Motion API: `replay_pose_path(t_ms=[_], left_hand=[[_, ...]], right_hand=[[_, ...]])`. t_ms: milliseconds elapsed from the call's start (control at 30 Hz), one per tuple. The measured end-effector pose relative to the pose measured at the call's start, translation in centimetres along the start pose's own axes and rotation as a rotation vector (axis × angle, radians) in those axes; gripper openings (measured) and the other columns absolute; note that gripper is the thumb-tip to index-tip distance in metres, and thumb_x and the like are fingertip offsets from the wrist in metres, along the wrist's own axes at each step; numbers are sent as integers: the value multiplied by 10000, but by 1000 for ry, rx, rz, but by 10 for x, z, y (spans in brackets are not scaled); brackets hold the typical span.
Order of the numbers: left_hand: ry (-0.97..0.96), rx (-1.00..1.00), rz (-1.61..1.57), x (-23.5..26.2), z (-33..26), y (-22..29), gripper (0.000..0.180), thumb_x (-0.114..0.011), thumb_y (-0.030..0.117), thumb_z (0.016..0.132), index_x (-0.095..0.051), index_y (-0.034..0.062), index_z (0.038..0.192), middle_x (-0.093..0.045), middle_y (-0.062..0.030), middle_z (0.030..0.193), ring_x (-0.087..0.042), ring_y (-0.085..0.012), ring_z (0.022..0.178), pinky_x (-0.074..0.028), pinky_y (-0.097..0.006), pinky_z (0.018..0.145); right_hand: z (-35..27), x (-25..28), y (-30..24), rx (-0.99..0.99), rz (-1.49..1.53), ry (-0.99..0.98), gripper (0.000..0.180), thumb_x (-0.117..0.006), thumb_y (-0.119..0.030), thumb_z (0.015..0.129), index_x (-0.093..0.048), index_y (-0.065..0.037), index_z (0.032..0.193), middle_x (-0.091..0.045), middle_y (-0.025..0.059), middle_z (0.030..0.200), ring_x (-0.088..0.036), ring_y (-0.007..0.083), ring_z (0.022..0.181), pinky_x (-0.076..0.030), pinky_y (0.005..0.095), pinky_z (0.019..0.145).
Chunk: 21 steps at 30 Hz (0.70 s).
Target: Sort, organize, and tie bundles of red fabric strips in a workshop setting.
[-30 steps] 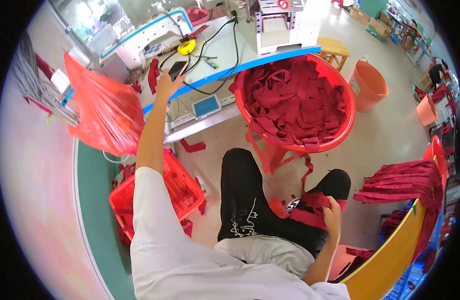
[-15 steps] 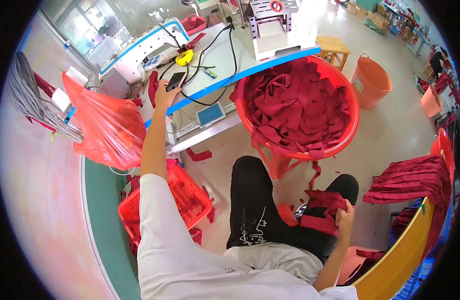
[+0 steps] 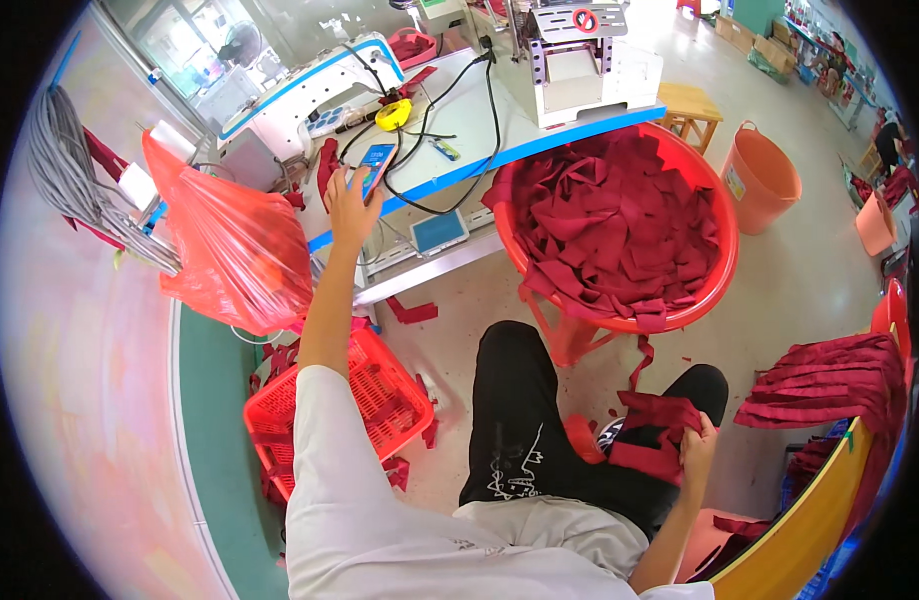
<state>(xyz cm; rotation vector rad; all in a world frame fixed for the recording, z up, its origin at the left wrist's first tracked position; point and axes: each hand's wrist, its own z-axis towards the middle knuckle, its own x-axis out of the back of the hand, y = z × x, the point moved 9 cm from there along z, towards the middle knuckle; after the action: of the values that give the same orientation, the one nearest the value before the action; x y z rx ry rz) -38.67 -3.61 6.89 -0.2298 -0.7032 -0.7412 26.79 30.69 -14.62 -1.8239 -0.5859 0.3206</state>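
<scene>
On the edge of the worktable my left hand (image 3: 352,207) is stretched out with its fingers apart, the fingertips at the lower side of a phone (image 3: 377,165). The phone lies on the tabletop with its screen lit. Low on the right, by my knee, my right hand (image 3: 697,446) is closed on dark red fabric strips (image 3: 648,458). The strips hang folded over my leg. A dark red scrap of cloth (image 3: 328,166) lies just left of the phone.
A sewing machine (image 3: 315,85), black cables and a yellow round object (image 3: 393,115) stand on the table (image 3: 525,135). A red tub (image 3: 725,275) heaped with fabric pieces is at centre right. A red basket (image 3: 420,412) sits on the floor; a red bag (image 3: 230,250) hangs left.
The phone's screen has gone from dark to lit. My left hand's fingers have spread and sit lower against the phone. The view has shifted slightly; my right hand still holds the strips.
</scene>
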Motion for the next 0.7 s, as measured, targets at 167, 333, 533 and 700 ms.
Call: replay_pose_path(t_ms=[167, 333, 533, 700], left_hand=[[38, -6, -16, 4, 0, 6, 442, -654, 231, 794, -593, 148, 1224, -462, -195, 1357, -381, -389, 1298, -302, -514, 1046], [39, -15, -25, 0, 2, 5, 433, -646, 210, 794, -596, 151, 1220, -466, -193, 1354, -384, -388, 1296, -297, -509, 1050], [17, 13, -47, -2, 4, 5, 449, -645, 210, 792, -579, 137, 1230, -479, -183, 1344, -394, -378, 1291, -301, -504, 1048], [176, 35, -30, 20, 0, 15, 355, -653, 167, 790, -587, 62, 1123, -539, -165, 1248, -460, -356, 1207, -336, -493, 1002]], right_hand=[[0, -4, -3, -8, -18, 21, 166, -502, -26, 897, -605, -78, 1017, -433, -78, 564, -339, 15, 397, -249, 201, 347], [7, -2, 3, 34, -38, 15, 153, -507, -47, 902, -599, -75, 1021, -426, -72, 545, -333, 19, 378, -253, 201, 328], [5, -5, -2, -18, -59, 40, 152, -522, -65, 912, -603, -69, 1041, -422, -72, 539, -334, 19, 377, -251, 200, 330], [7, -8, -4, -9, -59, 12, 161, -523, -57, 901, -607, -75, 1038, -421, -73, 534, -339, 22, 375, -250, 205, 328]])
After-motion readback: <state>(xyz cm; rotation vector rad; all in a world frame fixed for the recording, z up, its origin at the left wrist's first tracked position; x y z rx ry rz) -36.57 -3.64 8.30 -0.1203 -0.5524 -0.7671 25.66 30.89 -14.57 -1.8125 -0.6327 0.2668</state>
